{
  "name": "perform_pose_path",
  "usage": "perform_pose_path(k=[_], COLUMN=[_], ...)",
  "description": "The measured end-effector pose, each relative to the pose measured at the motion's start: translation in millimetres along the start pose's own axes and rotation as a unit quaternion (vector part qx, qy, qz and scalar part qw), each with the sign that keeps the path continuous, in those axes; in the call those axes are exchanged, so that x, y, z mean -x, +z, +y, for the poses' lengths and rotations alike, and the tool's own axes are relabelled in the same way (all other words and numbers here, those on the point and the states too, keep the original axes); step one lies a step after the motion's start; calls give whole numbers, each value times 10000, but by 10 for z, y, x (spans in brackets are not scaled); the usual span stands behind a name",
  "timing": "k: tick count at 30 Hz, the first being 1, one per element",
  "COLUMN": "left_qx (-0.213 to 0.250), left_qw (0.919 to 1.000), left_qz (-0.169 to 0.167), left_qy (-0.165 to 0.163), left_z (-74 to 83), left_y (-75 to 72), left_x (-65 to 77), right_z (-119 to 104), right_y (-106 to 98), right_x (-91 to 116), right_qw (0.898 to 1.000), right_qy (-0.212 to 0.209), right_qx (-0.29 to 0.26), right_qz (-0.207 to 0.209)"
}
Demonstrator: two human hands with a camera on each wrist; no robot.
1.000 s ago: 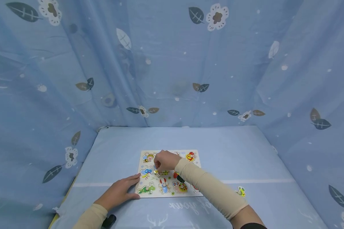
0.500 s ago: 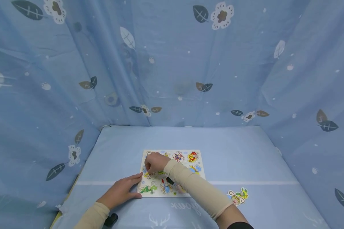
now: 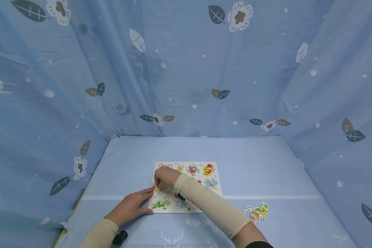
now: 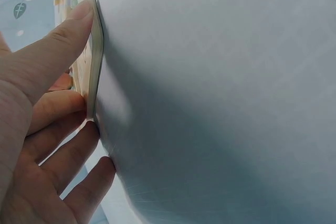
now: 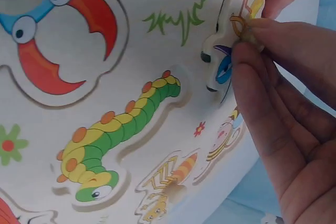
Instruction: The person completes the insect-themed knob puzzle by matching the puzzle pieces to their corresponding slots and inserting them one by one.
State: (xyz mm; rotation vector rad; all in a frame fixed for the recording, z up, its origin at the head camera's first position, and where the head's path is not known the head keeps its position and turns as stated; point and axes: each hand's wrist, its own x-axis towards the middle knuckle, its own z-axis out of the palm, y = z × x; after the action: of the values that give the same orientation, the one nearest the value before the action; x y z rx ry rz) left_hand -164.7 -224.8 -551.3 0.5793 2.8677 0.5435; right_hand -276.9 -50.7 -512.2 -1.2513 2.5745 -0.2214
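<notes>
A white picture puzzle board (image 5: 152,59) with cartoon insects lies on the table. My left hand (image 3: 131,206) rests at its left side, thumb near the front corner. In the left wrist view the thumb (image 4: 68,38) lies against the board's edge and the other fingers reach along it. My right hand (image 3: 167,176) is over the board's left part. Its thumb and index finger pinch the small knob of a blue-faced insect puzzle piece (image 5: 224,71). This piece sits slightly raised and tilted at its place on the board, partly hidden by the fingers.
Two loose puzzle pieces, a curly-winged bee (image 3: 254,215) and a green caterpillar (image 3: 263,207), lie on the light blue tablecloth (image 3: 285,172) right of the board, close to my right forearm. A patterned blue curtain (image 3: 186,75) encloses the table's back and sides.
My right hand has moved left across the board with the pinched piece, then slightly further left. My left hand stays at the board's edge. The loose bee, hidden by the forearm before, now shows.
</notes>
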Motion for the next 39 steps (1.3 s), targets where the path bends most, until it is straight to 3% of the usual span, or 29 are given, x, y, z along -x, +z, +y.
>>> perform_pose_path(k=[5, 19, 26, 31, 39], left_qx=[4, 39, 27, 0, 35], left_qw=[10000, 9999, 9999, 9997, 9987], left_qz=[-30, -52, -99, -103, -89], left_qy=[-36, -102, -100, -230, -495], left_z=[-1, 10, 8, 47, 69], left_y=[14, 4, 30, 44, 47], left_x=[-13, -15, -29, -47, -33], right_z=[-7, 23, 97, 306, 700], right_y=[41, 117, 81, -14, -195], right_x=[7, 60, 135, 336, 901], right_qw=[9996, 9995, 9998, 9997, 9971], right_qy=[3, 57, -53, 7, 512], right_qx=[237, -111, -176, -234, -540], right_qz=[126, 299, 20, -61, -134])
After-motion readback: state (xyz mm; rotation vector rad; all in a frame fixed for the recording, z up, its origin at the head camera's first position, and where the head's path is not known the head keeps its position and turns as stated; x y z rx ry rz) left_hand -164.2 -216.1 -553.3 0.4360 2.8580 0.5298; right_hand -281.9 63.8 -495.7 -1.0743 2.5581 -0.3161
